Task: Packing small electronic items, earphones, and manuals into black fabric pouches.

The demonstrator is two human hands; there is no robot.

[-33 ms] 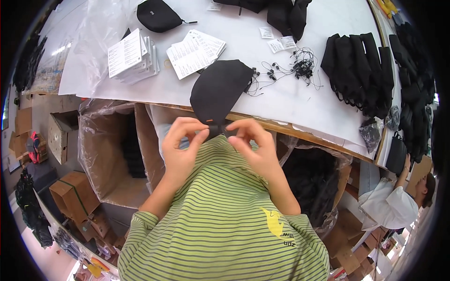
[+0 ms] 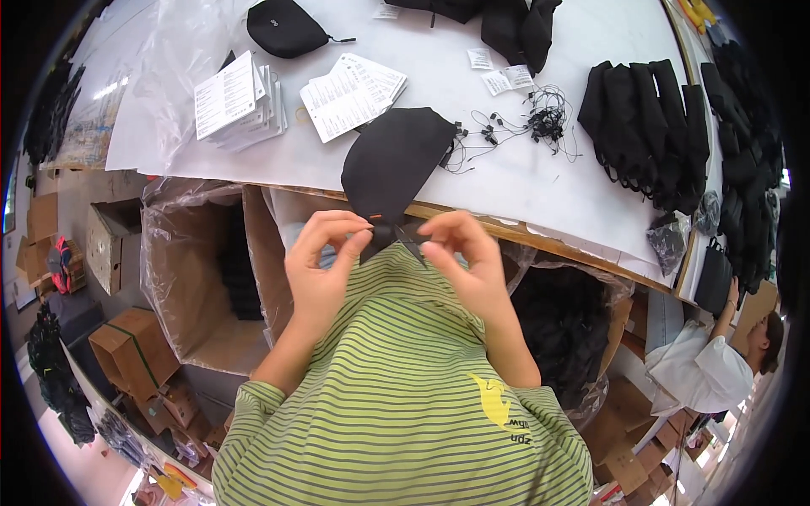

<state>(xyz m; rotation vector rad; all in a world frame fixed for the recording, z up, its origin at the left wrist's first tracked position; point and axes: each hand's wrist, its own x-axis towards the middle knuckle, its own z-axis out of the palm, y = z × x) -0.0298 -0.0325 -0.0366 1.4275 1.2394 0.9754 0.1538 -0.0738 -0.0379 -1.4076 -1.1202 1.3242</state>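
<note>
Card stack (image 2: pixel 232 101), loose on the surface (image 2: pixel 295 169); left hand (image 2: pixel 322 253), thumb and forefinger pinched on the near end of a black pouch (image 2: pixel 396 156), which overhangs the surface's edge, seemingly unfinished. Right hand (image 2: pixel 464 251), fingertips nearly together at a thin dark cord (image 2: pixel 411 241), grip uncertain; tangled strings (image 2: pixel 547 118) beyond lie loose, apparently unattached.

Lime-green T-shirt (image 2: pixel 363 405) with narrow dark horizontal stripes; short sleeves (image 2: pixel 251 422), likewise striped; yellow motif (image 2: pixel 489 401), possibly a bird, beside small dark lettering (image 2: pixel 521 439).
</note>
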